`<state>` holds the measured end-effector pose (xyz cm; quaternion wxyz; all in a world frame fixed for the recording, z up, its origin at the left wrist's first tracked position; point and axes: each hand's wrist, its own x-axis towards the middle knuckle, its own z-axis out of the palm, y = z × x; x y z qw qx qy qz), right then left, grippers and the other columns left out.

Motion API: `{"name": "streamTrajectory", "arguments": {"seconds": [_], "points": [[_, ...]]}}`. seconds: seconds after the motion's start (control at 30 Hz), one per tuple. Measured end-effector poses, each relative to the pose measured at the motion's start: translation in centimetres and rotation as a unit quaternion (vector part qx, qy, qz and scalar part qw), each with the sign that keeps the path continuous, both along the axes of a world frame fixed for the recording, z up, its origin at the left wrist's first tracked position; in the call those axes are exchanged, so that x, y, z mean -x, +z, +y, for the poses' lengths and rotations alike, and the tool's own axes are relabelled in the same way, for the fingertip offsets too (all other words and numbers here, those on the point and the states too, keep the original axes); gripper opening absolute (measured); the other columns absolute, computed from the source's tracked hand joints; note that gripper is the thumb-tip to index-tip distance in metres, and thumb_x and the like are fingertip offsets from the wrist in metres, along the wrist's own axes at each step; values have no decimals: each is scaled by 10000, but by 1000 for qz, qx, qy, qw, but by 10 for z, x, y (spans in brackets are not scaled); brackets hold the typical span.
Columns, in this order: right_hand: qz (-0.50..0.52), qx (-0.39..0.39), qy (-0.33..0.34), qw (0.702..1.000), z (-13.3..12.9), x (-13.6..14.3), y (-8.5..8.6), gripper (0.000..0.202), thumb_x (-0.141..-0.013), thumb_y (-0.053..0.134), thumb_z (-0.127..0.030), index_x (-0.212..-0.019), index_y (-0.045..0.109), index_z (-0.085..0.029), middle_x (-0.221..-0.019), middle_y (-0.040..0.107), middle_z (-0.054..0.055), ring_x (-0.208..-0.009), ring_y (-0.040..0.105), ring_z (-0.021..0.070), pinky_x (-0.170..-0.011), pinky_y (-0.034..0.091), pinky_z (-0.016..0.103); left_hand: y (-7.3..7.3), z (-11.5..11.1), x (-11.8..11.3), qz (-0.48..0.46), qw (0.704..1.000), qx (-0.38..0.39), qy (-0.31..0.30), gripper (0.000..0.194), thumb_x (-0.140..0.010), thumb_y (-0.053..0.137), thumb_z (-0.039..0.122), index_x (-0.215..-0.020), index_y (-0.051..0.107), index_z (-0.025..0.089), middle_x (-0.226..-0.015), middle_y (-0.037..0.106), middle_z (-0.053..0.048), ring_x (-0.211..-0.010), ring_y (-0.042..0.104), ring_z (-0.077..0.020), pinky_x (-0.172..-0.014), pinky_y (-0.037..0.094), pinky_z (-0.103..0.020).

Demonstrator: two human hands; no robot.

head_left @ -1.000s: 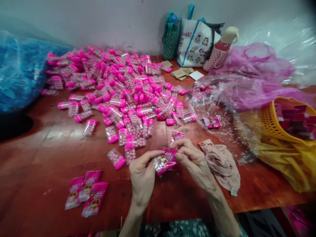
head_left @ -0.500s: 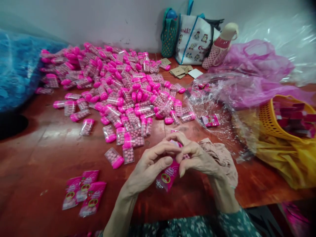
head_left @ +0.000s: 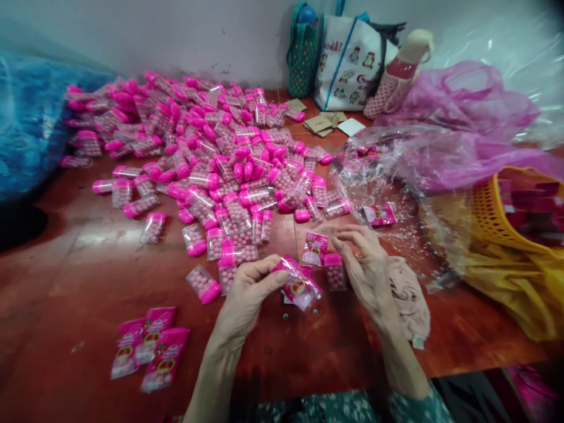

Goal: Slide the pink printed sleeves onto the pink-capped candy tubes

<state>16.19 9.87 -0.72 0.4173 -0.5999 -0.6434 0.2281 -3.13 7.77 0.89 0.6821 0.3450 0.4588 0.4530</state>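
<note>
Left hand (head_left: 259, 282) pinching a pink packet (head_left: 299, 285); right hand (head_left: 361, 258) loosely open beside a pink-capped container (head_left: 335, 272).

Below the packet (head_left: 298, 286) in my left hand (head_left: 249, 296), I can sweep over bare tabletop (head_left: 198, 346) towards lower left, where three overlapping packets (head_left: 165, 361) block me. Up the frame, the heap of pink-capped containers (head_left: 202, 135) walls off the way. A single container (head_left: 335, 273) stops my right hand (head_left: 368, 273) moving left; to its right lie the crumpled cloth (head_left: 409, 299), then clear plastic (head_left: 449, 235) and the yellow basket (head_left: 487, 217).
</note>
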Motion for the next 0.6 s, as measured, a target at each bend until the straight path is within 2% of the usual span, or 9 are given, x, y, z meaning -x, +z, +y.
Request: {"name": "streamTrajectory", "arguments": {"seconds": [0.07,0.1,0.2,0.27,0.33,0.43,0.57,0.6], "points": [[-107,2,-29,994,-12,-4,-11,205,-900,455,-328,-1011,573,-203,-1008,574,99,-966,524,260,-860,403,436,-3,1,1,-25,996,25,80,57,-680,716,221,-682,727,165,-669,650,-2,-623,542,-105,-632,425,-206],[-124,9,-32,992,-19,-4,-17,245,-892,463,-341,-1054,560,-186,-1030,566,123,-977,509,286,-874,380,475,-4,2,2,-30,993,34,111,63,-654,736,220,-673,728,161,-662,660,-1,-616,548,-102,-627,429,-203],[-222,47,-49,973,-33,-2,-29,316,-898,431,-349,-1091,545,-128,-1027,560,178,-971,484,332,-854,362,528,-5,2,1,-30,985,49,164,94,-614,765,214,-656,725,140,-639,678,-7,-598,563,-99,-611,441,-198],[-238,56,-52,968,-37,2,-33,335,-906,411,-339,-1126,527,-116,-997,568,184,-945,494,332,-825,381,521,-5,1,-1,-36,980,57,186,101,-604,773,207,-650,721,133,-634,688,-10,-588,571,-96,-605,450,-194],[-165,45,-44,984,-35,3,-35,348,-895,442,-340,-1166,510,-133,-1016,572,176,-963,504,326,-844,383,516,-5,1,-3,-49,975,65,207,109,-596,779,201,-665,723,138,-645,700,-11,-597,586,-95,-619,461,-193],[-20,59,-61,996,-31,2,-36,316,-827,563,-384,-1071,576,-184,-994,588,139,-934,535,305,-848,403,491,-6,2,-5,-62,968,68,232,124,-581,792,205,-668,725,148,-650,710,-4,-606,599,-87,-631,469,-183],[97,142,-68,983,-35,2,-20,261,-836,548,-417,-964,593,-194,-791,621,70,-676,588,219,-614,503,375,-9,5,-6,-62,962,67,256,139,-560,804,207,-659,725,150,-633,709,5,-593,598,-73,-623,468,-163],[199,201,-57,958,-38,3,-13,255,-833,557,-422,-963,583,-205,-725,625,43,-599,586,192,-537,505,331,-9,5,-6,-62,961,69,260,142,-556,805,206,-658,724,149,-632,708,5,-593,600,-75,-624,471,-166]]}}
